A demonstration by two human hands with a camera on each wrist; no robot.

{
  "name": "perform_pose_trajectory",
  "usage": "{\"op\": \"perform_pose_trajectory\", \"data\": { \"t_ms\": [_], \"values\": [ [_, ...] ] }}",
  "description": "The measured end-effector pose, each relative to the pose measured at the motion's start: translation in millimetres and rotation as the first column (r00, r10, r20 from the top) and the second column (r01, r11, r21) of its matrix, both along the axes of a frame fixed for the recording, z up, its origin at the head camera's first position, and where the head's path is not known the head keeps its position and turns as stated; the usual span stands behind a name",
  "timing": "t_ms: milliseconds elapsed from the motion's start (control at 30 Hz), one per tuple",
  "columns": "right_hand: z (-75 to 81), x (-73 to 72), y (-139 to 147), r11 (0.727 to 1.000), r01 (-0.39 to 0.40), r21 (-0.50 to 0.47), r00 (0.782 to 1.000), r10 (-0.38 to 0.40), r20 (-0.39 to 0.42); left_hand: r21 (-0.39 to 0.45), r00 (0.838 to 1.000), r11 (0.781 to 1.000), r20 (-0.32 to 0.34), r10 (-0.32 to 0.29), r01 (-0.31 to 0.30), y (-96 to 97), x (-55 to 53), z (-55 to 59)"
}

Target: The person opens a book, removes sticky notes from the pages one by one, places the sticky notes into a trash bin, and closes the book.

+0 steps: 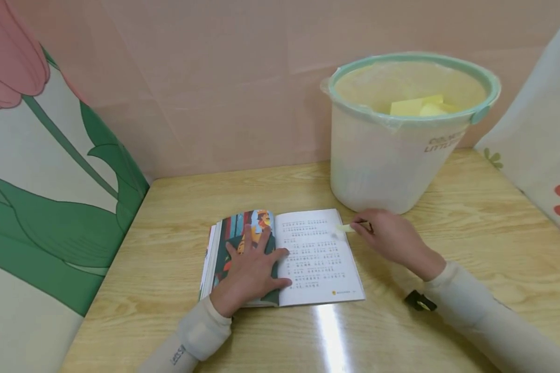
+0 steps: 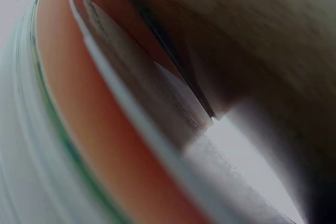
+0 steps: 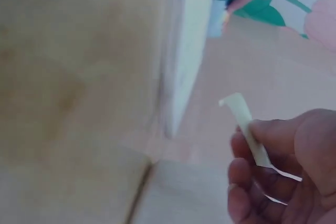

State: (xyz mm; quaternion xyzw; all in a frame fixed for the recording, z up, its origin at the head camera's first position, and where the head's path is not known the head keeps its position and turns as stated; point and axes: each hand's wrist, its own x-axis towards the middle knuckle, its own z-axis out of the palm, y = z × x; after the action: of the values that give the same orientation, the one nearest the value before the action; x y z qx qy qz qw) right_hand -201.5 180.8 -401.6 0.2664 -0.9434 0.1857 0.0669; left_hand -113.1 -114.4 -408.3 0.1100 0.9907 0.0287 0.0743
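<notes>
An open book [image 1: 310, 269] lies on the table, with a coloured picture on its left page and printed text on its right page. My left hand [image 1: 254, 264] rests spread over the picture page, its fingertips reaching past the spine. My right hand [image 1: 392, 235] is at the book's upper right edge. Thumb and fingers there pinch a thin pale yellow paper strip [image 3: 247, 129], which looks bent at its tip in the right wrist view. Close up and blurred, the left wrist view shows the curved page edges [image 2: 121, 103].
A white bin [image 1: 378, 155] with a green rim and a clear liner stands behind the book to the right. Yellow paper pieces [image 1: 415, 106] lie inside it. Fabric printed with a tulip [image 1: 51, 171] hangs at the left, and a pink wall covering [image 1: 224, 93] is behind.
</notes>
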Motion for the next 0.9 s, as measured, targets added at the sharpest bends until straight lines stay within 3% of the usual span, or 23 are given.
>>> {"op": "perform_pose_trajectory", "data": {
  "t_ms": [133, 300, 500, 667, 767, 900],
  "values": [
    [17.3, -0.8, 3.6, 0.991, -0.03, -0.128, 0.985, 0.007, -0.173, 0.01, 1.0, 1.0, 0.011, 0.005, -0.005, 0.3, -0.2, 0.7],
    [46.9, 1.5, 11.5, 0.956, -0.069, -0.284, 0.933, -0.039, -0.358, 0.012, 1.0, 1.0, 0.018, 0.015, -0.015, 0.4, -1.2, 0.3],
    [68.8, 9.9, 18.7, 0.9, -0.069, -0.429, 0.887, -0.142, -0.44, 0.003, 1.0, 1.0, 0.022, 0.01, -0.01, -0.3, -0.3, -0.5],
    [84.5, 15.0, 19.4, 0.855, -0.117, -0.506, 0.845, -0.182, -0.502, 0.011, 1.0, 1.0, 0.018, 0.01, -0.01, -0.1, -1.8, 0.7],
    [97.5, 17.6, 15.9, 0.801, -0.129, -0.585, 0.809, -0.256, -0.528, 0.014, 1.0, 1.0, 0.014, 0.007, -0.007, -0.1, -1.4, 1.4],
    [124.5, 18.2, 11.0, 0.687, -0.15, -0.711, 0.752, -0.388, -0.533, 0.008, 1.0, 1.0, 0.019, 0.005, -0.005, 0.5, -0.1, 0.0]
  ]
}}
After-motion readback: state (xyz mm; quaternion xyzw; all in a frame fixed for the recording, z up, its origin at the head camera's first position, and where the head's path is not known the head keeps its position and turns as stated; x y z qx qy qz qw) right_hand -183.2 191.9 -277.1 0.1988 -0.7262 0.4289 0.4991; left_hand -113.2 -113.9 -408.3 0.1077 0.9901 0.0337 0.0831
